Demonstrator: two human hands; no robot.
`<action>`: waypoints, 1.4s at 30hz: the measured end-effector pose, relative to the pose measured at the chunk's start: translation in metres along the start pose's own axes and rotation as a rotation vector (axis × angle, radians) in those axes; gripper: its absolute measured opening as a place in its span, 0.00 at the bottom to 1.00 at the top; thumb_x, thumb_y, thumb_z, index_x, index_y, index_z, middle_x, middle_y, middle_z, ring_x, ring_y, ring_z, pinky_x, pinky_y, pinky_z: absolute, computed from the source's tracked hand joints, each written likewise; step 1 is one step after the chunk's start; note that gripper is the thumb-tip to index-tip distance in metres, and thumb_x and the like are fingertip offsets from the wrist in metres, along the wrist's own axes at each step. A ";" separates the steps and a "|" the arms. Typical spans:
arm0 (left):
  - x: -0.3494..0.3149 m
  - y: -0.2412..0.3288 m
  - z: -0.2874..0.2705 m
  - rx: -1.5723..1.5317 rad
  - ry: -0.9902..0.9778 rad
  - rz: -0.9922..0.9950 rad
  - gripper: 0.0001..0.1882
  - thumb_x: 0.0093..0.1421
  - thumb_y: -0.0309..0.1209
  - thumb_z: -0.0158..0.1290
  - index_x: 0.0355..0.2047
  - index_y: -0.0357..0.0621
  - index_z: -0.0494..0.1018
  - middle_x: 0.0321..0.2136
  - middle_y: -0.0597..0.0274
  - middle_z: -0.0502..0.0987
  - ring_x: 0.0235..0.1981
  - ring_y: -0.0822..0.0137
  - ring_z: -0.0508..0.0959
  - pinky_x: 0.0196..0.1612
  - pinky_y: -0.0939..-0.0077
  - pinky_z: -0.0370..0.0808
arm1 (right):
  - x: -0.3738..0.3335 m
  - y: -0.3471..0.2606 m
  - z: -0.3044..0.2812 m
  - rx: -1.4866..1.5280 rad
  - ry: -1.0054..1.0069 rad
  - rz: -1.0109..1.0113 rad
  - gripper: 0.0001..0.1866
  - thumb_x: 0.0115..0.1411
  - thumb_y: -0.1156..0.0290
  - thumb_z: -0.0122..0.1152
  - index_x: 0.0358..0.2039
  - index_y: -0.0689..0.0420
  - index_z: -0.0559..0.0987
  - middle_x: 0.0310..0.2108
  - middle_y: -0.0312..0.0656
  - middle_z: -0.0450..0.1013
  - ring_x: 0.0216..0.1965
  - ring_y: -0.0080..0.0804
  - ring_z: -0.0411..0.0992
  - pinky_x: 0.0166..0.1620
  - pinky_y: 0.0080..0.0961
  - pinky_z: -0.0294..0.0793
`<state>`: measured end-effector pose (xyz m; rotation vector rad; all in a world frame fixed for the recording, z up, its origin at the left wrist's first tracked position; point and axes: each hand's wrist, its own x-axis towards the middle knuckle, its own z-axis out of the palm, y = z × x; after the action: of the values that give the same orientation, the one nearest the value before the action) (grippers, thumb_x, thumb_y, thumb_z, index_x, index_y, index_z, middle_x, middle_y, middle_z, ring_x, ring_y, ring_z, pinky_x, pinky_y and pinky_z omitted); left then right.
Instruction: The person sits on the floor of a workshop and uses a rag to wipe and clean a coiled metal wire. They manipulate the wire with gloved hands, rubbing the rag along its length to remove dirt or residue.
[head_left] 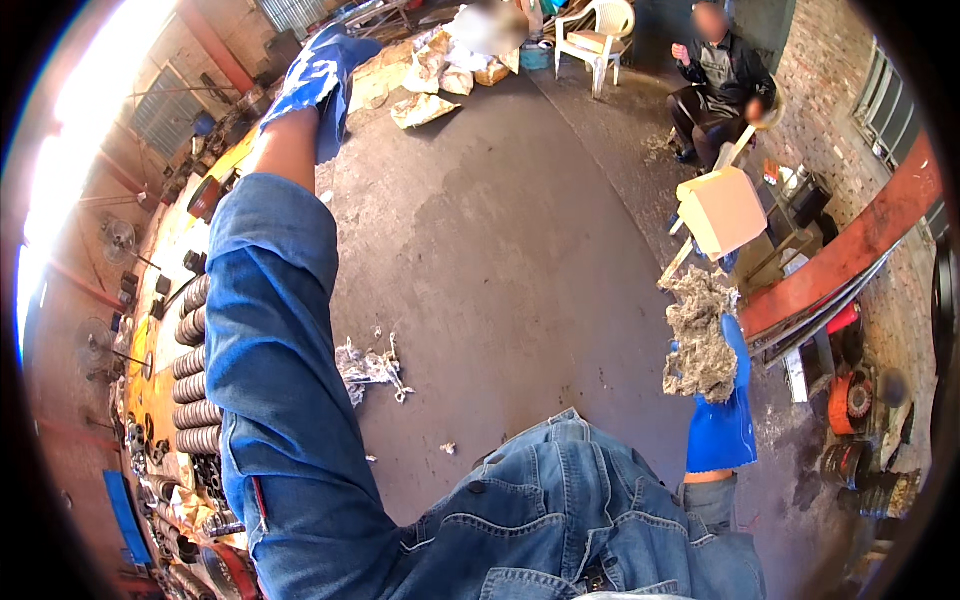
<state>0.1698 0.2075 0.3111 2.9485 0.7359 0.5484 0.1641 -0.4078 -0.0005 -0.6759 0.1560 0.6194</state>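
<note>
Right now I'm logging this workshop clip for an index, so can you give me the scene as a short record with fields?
Setting: workshop with a bare concrete floor
Left hand: blue glove, arm raised and stretched forward, holding nothing visible
Right hand: blue glove, grip closed on a wad of grey fibre waste
On the floor: a small scrap of pale rag
Left side: rows of dark ribbed cylinders on a yellow surface
Beyond: a seated person, a white plastic chair, a tan box
Clothing: denim jacket sleeves

Glossy blue rubber glove (722,420); frayed grey cloth wad (703,335); rough matt concrete floor (500,250).
</note>
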 end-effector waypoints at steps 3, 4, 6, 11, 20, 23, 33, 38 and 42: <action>0.006 -0.088 0.033 0.091 0.399 0.410 0.38 0.57 0.53 0.61 0.62 0.42 0.70 0.45 0.49 0.80 0.37 0.63 0.80 0.43 0.68 0.76 | 0.005 0.020 0.014 0.005 -0.134 0.075 0.28 0.71 0.53 0.49 0.65 0.56 0.67 0.53 0.53 0.75 0.38 0.43 0.80 0.33 0.39 0.84; -0.009 -0.060 0.049 0.078 0.380 0.382 0.39 0.58 0.53 0.60 0.63 0.42 0.69 0.46 0.49 0.80 0.37 0.64 0.80 0.42 0.68 0.76 | 0.004 0.012 0.015 -0.008 -0.161 0.045 0.29 0.71 0.53 0.49 0.66 0.56 0.67 0.53 0.53 0.75 0.39 0.43 0.80 0.34 0.39 0.84; -0.047 0.006 0.076 -0.139 0.179 0.200 0.39 0.59 0.52 0.60 0.64 0.42 0.68 0.45 0.50 0.80 0.35 0.65 0.79 0.40 0.69 0.77 | 0.003 0.006 0.020 -0.086 -0.189 -0.056 0.27 0.73 0.56 0.47 0.66 0.56 0.66 0.56 0.52 0.73 0.45 0.40 0.78 0.39 0.34 0.84; -0.143 0.048 0.143 -0.812 -0.222 -0.012 0.38 0.61 0.42 0.59 0.68 0.40 0.62 0.39 0.58 0.81 0.36 0.69 0.79 0.29 0.74 0.76 | 0.013 0.022 0.042 0.134 -0.286 -0.050 0.25 0.74 0.64 0.47 0.66 0.63 0.64 0.60 0.50 0.69 0.54 0.37 0.74 0.49 0.31 0.82; -0.305 0.107 0.230 -1.103 -0.575 -0.289 0.41 0.62 0.41 0.59 0.70 0.38 0.56 0.44 0.55 0.81 0.39 0.69 0.79 0.33 0.77 0.75 | 0.021 0.028 0.072 0.121 -0.317 0.013 0.25 0.74 0.64 0.47 0.67 0.61 0.64 0.63 0.49 0.68 0.59 0.38 0.73 0.60 0.33 0.78; -0.349 0.115 0.234 -1.192 -0.586 -0.417 0.39 0.63 0.40 0.59 0.70 0.39 0.57 0.46 0.54 0.81 0.41 0.67 0.80 0.36 0.77 0.74 | 0.010 0.019 0.098 -0.102 -0.365 -0.040 0.27 0.72 0.65 0.52 0.67 0.60 0.63 0.62 0.51 0.68 0.59 0.38 0.73 0.63 0.34 0.75; -0.379 0.100 0.219 -1.280 -0.517 -0.536 0.36 0.65 0.40 0.56 0.69 0.41 0.59 0.50 0.54 0.81 0.47 0.62 0.80 0.41 0.73 0.75 | 0.084 -0.043 0.136 -1.157 -0.289 -0.234 0.22 0.64 0.57 0.54 0.48 0.62 0.81 0.43 0.47 0.80 0.44 0.35 0.76 0.50 0.35 0.73; -0.383 0.092 0.214 -1.241 -0.436 -0.565 0.35 0.65 0.40 0.55 0.69 0.41 0.59 0.51 0.52 0.80 0.47 0.63 0.80 0.41 0.73 0.74 | 0.072 -0.045 0.141 -1.223 0.012 -0.318 0.18 0.61 0.61 0.58 0.45 0.60 0.83 0.38 0.44 0.81 0.40 0.34 0.79 0.45 0.31 0.77; -0.378 0.103 0.199 -1.269 -0.315 -0.470 0.37 0.65 0.39 0.56 0.70 0.41 0.57 0.58 0.48 0.74 0.56 0.59 0.75 0.54 0.67 0.72 | 0.094 0.012 0.125 -0.874 -0.381 -0.019 0.21 0.62 0.58 0.60 0.49 0.59 0.82 0.41 0.44 0.81 0.42 0.33 0.80 0.47 0.30 0.78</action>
<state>-0.0256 -0.0530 0.0159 1.5704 0.6404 0.2977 0.2264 -0.2767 0.0589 -1.3758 -0.5082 0.7843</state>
